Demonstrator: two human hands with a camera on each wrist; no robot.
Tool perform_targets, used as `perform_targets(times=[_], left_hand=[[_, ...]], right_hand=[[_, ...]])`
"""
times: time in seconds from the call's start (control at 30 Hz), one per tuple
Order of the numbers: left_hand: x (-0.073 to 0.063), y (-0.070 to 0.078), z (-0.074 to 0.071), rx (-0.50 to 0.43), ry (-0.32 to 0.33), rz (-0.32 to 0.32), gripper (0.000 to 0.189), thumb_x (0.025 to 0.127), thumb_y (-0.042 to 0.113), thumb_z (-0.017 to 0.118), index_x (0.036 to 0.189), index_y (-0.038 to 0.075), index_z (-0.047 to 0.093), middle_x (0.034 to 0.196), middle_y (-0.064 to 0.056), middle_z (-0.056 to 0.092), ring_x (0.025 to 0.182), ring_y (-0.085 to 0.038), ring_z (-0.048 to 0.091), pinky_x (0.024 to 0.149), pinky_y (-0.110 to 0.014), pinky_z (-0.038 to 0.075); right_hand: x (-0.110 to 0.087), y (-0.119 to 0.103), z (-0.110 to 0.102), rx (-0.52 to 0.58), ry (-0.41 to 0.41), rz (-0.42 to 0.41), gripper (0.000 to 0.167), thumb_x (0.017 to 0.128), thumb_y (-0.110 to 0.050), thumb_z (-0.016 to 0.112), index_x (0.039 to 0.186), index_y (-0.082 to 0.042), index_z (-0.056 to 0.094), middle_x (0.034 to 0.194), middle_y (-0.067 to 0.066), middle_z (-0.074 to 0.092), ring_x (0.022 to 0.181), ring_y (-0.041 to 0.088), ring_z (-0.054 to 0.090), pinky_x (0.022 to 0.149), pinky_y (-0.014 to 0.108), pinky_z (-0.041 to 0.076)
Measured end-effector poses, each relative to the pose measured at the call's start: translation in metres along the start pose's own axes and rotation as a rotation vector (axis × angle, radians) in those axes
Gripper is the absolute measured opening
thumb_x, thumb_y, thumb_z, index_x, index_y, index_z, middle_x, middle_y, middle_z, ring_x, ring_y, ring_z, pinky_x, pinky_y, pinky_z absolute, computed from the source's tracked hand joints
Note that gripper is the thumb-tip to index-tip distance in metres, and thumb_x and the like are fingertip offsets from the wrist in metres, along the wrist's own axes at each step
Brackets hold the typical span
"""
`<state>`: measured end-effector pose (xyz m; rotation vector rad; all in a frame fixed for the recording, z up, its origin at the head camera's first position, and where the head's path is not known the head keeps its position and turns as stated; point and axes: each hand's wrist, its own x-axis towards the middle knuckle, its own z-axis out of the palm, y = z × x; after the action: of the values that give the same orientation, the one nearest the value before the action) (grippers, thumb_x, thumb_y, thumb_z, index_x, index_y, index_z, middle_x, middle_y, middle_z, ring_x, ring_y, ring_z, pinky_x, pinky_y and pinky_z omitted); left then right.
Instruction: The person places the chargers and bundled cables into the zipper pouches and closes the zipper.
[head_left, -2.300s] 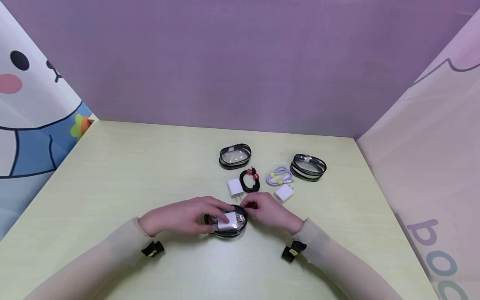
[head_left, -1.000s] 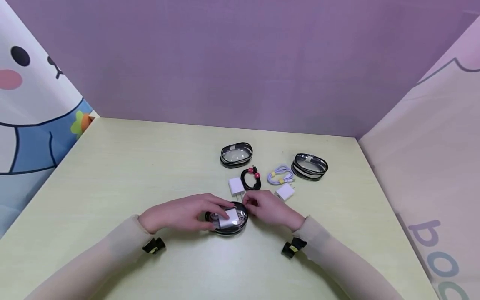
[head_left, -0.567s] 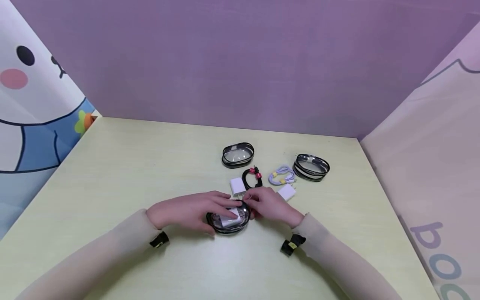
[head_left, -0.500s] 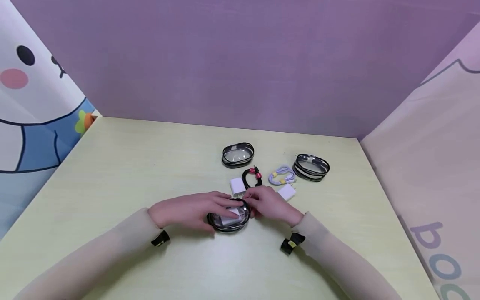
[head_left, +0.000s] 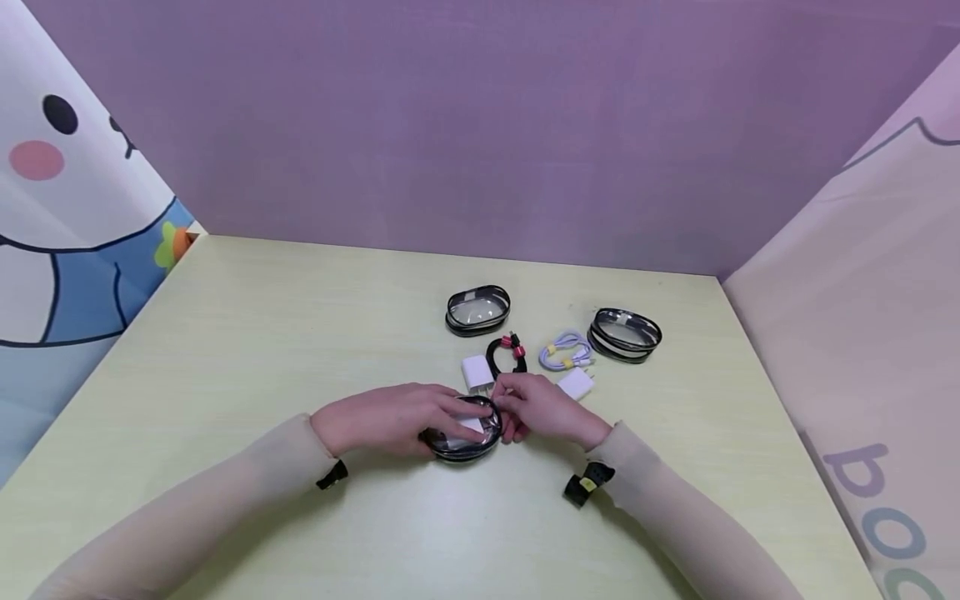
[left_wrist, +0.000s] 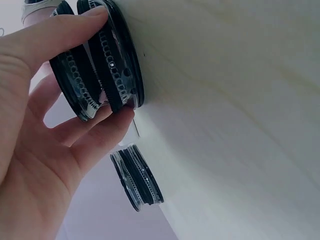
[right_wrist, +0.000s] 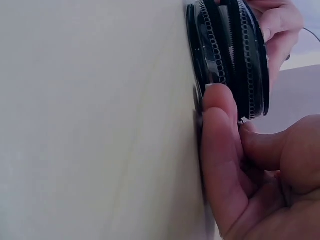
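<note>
A clear oval zip case [head_left: 457, 456] with black trim lies on the table, a white charger [head_left: 471, 426] showing through its lid. My left hand [head_left: 401, 414] holds it, fingers over the top; in the left wrist view the thumb and fingers span the case's side wall [left_wrist: 112, 65]. There the zipper gap stands partly apart. At the case's right end my right hand [head_left: 546, 408] pinches the zipper pull [right_wrist: 242, 121], mostly hidden between thumb and forefinger. Its other fingertips are at the case's lower rim in the right wrist view.
Behind the hands lie a white plug charger [head_left: 477, 372], a coiled black cable [head_left: 492, 360] with red ties, a lilac cable [head_left: 557, 362] and a second white charger [head_left: 576, 383]. Two more clear black-trimmed cases, one at the back [head_left: 477, 312] and one at right [head_left: 625, 335], stand farther off.
My left hand has shifted a little to the right, further over the case. The case has moved slightly up and right in view. My right hand stays at its right end.
</note>
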<state>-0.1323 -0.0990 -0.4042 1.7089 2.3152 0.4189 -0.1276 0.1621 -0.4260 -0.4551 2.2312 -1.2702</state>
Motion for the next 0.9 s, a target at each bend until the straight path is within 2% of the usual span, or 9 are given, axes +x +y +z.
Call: perform_targets(times=[0.33,0.47,0.9], left_hand=[[-0.001,0.0,0.001,0.012,0.005,0.015,0.063,0.083,0.01,0.078,0.139,0.031,0.059,0.153,0.006,0.043,0.136,-0.017,0.045,0.108,-0.033,0.04],[-0.001,-0.001,0.0,0.006,-0.005,-0.003,0.065,0.083,0.01,0.078,0.14,0.034,0.058,0.154,0.008,0.042,0.137,-0.016,0.043,0.109,-0.034,0.039],[0.0,0.0,-0.001,-0.031,-0.014,-0.025,0.063,0.083,0.01,0.078,0.139,0.032,0.059,0.154,0.009,0.042,0.137,-0.018,0.043,0.109,-0.035,0.039]], right_hand=[[-0.01,0.006,-0.002,0.121,-0.044,0.038,0.013,0.104,-0.004,0.047,0.095,0.0,0.056,0.079,0.014,0.071,0.068,0.028,0.071,0.062,0.04,0.059],[-0.014,0.005,-0.002,0.156,-0.041,0.051,0.012,0.103,-0.003,0.049,0.094,0.001,0.056,0.08,0.016,0.071,0.069,0.028,0.071,0.064,0.04,0.06],[-0.023,0.01,-0.003,0.203,-0.085,0.058,0.013,0.102,-0.003,0.051,0.093,0.004,0.056,0.082,0.017,0.072,0.071,0.03,0.072,0.065,0.041,0.06]])
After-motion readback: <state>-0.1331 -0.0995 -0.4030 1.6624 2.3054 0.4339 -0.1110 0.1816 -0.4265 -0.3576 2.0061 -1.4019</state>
